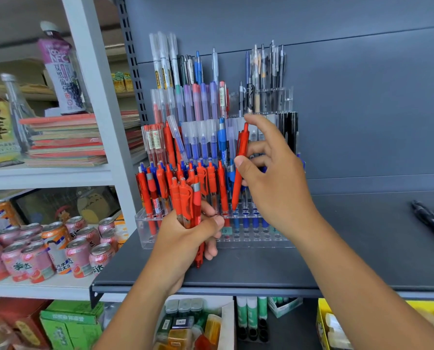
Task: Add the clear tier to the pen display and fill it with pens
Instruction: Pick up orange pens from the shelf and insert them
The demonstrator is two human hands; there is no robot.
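on the dark grey shelf point(337, 248), the stepped pen display point(205, 107) stands against the back panel, its rows rising toward the rear with clear-capped, blue, purple and black pens. at its front, resting on the shelf, sits the clear tier point(256, 237), a see-through block with rows of holes in its top. red pens point(147, 190) stand upright in the holes at its left end, and blue pens point(255, 221) stand further right, partly hidden behind the right hand point(279, 183).

the left hand point(185, 238) has its fingers curled tight around a bundle of red pens point(185, 198), held upright with the clips up, just in front of the tier's left half. the right hand pinches a single red pen point(243, 145) between thumb and forefinger near its middle, while the other fingers are loosely bent. that pen leans slightly, clicker end up, its tip down at the tier between the red pens and the blue ones; whether the tip has entered a hole cannot be told.

black markers point(433, 221) lie on the shelf far to the right, well apart from the display. on the white shelving to the left are drink cans point(59, 248) and, above them, a juice bottle point(61, 72) standing on a stack of coloured notebooks point(64, 137). glue sticks point(251, 311) stand below the grey shelf.
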